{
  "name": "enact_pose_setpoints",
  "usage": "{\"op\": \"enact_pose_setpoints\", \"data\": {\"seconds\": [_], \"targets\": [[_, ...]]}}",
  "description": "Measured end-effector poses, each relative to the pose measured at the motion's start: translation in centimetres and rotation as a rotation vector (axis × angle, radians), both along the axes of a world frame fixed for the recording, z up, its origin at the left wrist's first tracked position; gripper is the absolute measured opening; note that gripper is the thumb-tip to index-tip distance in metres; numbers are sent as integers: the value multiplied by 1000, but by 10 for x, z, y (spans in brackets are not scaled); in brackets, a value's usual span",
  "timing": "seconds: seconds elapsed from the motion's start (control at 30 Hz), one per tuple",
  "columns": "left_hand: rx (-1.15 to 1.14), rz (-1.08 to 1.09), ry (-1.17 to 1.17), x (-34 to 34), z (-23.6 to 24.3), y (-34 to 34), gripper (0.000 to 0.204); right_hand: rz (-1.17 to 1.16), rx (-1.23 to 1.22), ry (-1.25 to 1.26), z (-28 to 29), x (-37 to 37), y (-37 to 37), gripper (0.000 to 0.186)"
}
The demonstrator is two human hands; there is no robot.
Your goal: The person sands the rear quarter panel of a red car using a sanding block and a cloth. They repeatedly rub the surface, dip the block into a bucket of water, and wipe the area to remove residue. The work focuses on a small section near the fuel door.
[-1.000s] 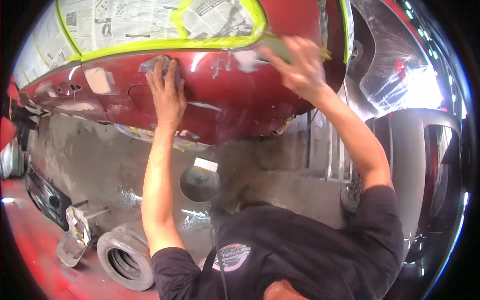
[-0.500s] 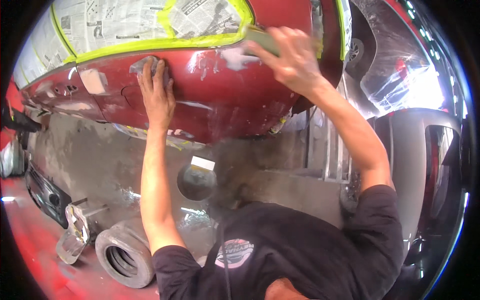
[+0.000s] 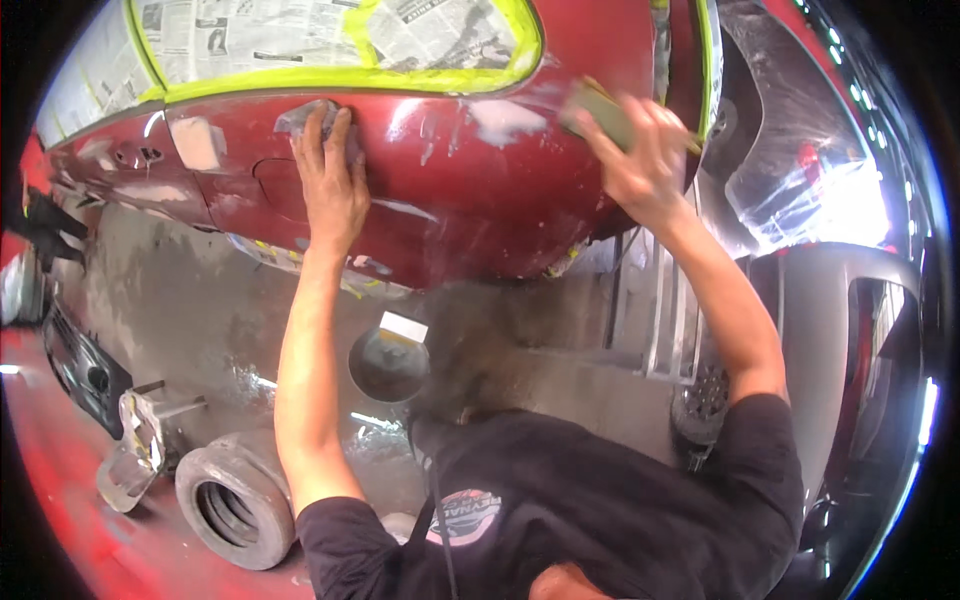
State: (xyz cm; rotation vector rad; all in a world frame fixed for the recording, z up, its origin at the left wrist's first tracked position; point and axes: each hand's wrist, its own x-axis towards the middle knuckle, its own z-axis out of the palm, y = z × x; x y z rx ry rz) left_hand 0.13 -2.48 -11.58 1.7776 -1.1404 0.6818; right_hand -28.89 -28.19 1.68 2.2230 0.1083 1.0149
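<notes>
My left hand (image 3: 335,190) presses a crumpled grey pad (image 3: 292,122) against the red car panel (image 3: 460,185), its fingers curved over it. My right hand (image 3: 645,165), slightly blurred, grips an olive-green block (image 3: 595,108) at the panel's right part, just right of a pale filler patch (image 3: 500,122). Above both hands, the windows are masked with newspaper (image 3: 240,40) and edged with yellow tape (image 3: 300,84). More pale patches mark the bodywork on the left.
Tyres (image 3: 230,505) lie at lower left, near a black car part (image 3: 85,370) and a metal piece (image 3: 130,470). A round dark container (image 3: 388,365) sits below the panel. A metal frame (image 3: 650,310) and grey bumper (image 3: 810,320) stand right. Another person's dark-trousered legs (image 3: 52,225) show far left.
My right hand and the green block have swept rightward and down from the window corner. My left hand stays on the pad. The other person's legs have come further into view at left.
</notes>
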Motion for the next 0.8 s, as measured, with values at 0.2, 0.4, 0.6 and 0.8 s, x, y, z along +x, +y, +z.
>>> {"op": "enact_pose_setpoints", "data": {"seconds": [0.2, 0.4, 0.6, 0.8], "targets": [[21, -15, 4, 4, -1, 9, 58, 90, 28, 135, 10, 51, 25, 53], [26, 10, 3, -1, 1, -1, 57, -13, -26, 65, -3, 57, 42, 53], [42, -14, 4, 6, 0, 11, 57, 23, -11, 109, 1, 33, 18, 53], [38, 12, -20, 0, -1, 3, 56, 54, -28, 102, -2, 75, 43, 51]]}}
